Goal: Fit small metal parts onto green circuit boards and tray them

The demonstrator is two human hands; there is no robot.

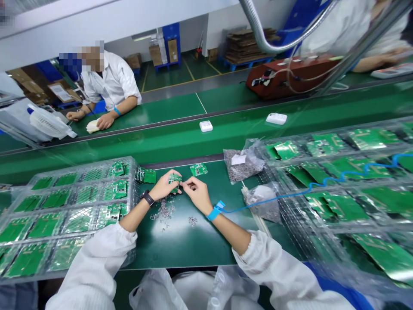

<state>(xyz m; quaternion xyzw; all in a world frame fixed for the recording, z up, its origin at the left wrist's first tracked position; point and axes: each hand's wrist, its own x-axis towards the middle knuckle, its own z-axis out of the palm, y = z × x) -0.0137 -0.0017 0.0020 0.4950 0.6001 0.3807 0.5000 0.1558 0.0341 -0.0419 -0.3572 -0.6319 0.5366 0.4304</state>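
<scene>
Holding a small green circuit board over the table, clamped in the fingers of the left hand, probably steadying its edge for the right hand. Pinching the right fingers together at that edge; not making out whether anything tiny is sitting between them.

Taking the held board as the clock's centre: having scattered metal parts lying at 7 o'clock and a smaller pile at 5, presumably for short reaches. Having stacked boards standing at 9, just beside the left tray, and a loose board lying between 2 and 3.

Finding the widest room at 6, running down to the near edge; meeting tray wall at 8 to 9 and two part-filled bags at 3 to 4. Trailing a blue cord from the right wrist toward 3, likely hampering wide sweeps.
</scene>
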